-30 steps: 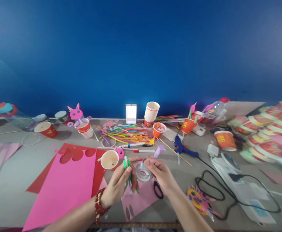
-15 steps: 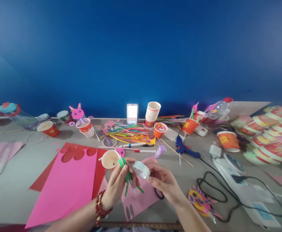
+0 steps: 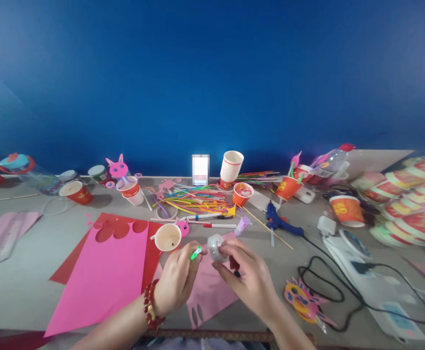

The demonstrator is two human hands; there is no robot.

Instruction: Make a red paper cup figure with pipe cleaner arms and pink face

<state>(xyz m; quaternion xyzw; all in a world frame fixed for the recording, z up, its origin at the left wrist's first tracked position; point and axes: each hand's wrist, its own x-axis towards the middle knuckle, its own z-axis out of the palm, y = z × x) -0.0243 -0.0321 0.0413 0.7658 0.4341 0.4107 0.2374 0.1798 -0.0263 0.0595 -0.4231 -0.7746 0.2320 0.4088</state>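
Near the bottom middle, my left hand [image 3: 178, 278] is closed round a bundle of green sticks [image 3: 196, 253]; only one green and white end shows above the fingers. Just to its right, my right hand [image 3: 247, 272] grips a roll of clear tape [image 3: 217, 248] between thumb and fingers. The roll is close to my left fingertips. Both hands are above a light pink sheet [image 3: 212, 296] with oval cut-outs at its lower edge. A white-lined paper cup [image 3: 168, 237] stands behind my left hand, beside a small pink paper head [image 3: 182, 227].
Bright pink paper [image 3: 106, 277] lies over red paper at the left. Coloured sticks [image 3: 194, 199] and stacked cups [image 3: 231, 167] are behind. A blue glue gun [image 3: 281, 222], its black cord and a white power strip [image 3: 365, 287] lie right.
My left hand has turned, so its fingers now hide most of the green bundle. The tape roll has tilted and shifted slightly right in my right hand. The whole view has moved a little.
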